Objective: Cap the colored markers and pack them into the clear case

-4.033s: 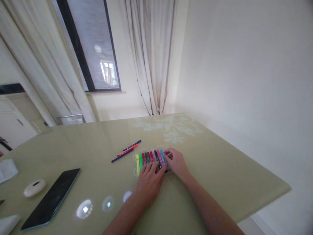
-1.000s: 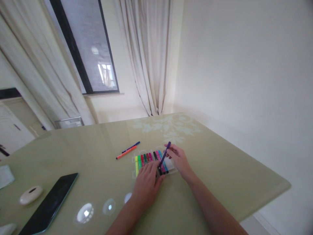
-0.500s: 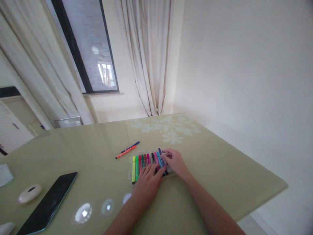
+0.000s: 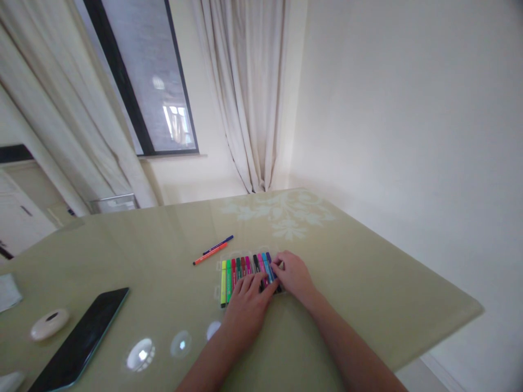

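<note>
The purple marker (image 4: 269, 258), tilted up a second ago, now lies in the clear case (image 4: 218, 265), leaving the orange marker (image 4: 210, 254) and dark-blue marker (image 4: 221, 243) on the table (image 4: 351, 288); the right hand (image 4: 295, 273) curls its fingers beside it, pinch unclear, the left hand (image 4: 247, 305) spreads its own across the row

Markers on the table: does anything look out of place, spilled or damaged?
A dark blue marker and an orange marker look out of place: they lie slantwise on the table, outside the clear case, while the other markers sit in a row inside it. No spill or damage shows, though the left hand covers part of the row.
</note>
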The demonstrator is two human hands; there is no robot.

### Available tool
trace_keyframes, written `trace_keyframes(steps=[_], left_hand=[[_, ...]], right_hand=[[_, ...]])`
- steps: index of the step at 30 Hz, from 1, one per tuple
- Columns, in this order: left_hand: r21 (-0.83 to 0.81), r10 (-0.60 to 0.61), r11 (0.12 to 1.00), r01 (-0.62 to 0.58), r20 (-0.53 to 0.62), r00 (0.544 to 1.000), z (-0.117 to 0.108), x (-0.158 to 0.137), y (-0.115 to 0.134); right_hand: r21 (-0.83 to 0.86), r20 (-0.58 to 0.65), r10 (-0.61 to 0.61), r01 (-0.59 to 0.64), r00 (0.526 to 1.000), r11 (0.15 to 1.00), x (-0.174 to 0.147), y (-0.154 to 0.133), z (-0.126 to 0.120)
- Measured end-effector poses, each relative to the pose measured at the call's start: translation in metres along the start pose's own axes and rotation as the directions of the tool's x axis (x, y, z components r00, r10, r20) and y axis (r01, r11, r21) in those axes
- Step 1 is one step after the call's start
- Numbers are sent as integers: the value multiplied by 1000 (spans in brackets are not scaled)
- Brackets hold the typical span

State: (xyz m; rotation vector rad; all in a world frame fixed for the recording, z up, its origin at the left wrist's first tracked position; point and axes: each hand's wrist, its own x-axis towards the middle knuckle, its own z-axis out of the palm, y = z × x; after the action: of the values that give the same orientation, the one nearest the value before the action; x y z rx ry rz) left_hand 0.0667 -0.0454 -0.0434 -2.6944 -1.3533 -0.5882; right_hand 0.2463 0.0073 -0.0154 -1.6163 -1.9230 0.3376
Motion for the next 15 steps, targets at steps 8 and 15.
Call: trace_keyframes(steps=[8, 15], left_hand=[[-230, -91, 970, 79, -44, 995, -21, 8, -21], [14, -721, 678, 735, -184, 668, -43, -9, -108]], right_hand=[[82, -5, 9, -8, 1000, 997, -1, 4, -2], [119, -53, -15, 21, 998, 993, 0, 5, -6]])
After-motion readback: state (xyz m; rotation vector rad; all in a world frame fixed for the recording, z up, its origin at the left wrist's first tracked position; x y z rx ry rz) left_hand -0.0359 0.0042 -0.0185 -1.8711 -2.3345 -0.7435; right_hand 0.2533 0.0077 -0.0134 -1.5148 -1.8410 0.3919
